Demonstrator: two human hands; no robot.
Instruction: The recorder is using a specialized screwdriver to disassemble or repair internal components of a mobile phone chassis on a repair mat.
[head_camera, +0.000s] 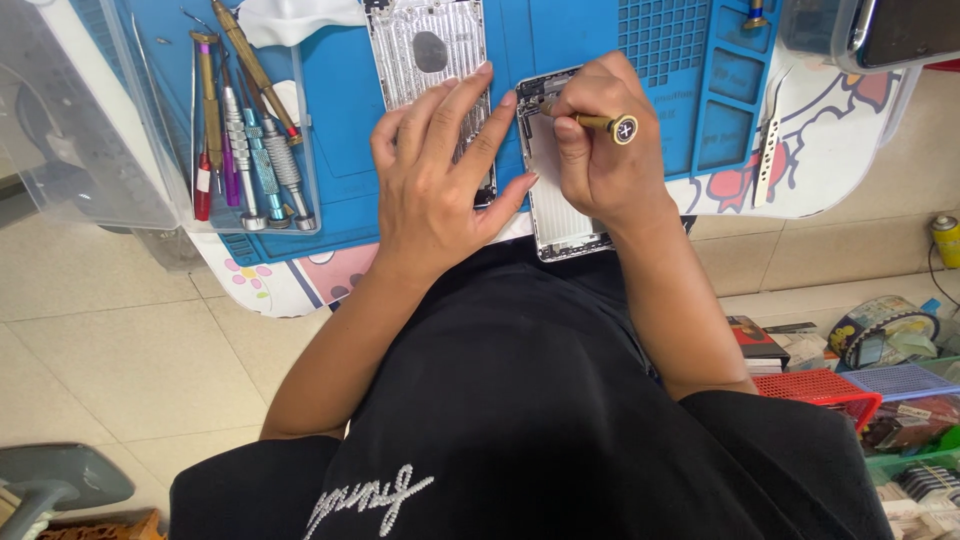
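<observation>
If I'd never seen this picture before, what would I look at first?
Probably the two hands in the middle: the right hand pinches a gold screwdriver over an opened silver phone shell, while the left hand lies flat beside it. Under them spreads a bright blue work mat, and at the left a clear tray holds a row of colourful screwdrivers.

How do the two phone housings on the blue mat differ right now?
The upper housing lies farther away, mostly uncovered, with a dark oval patch; the near housing is largely hidden under the right hand, which holds a brass screwdriver. The left hand spans both. Both are silvery, flat on the blue mat.
</observation>
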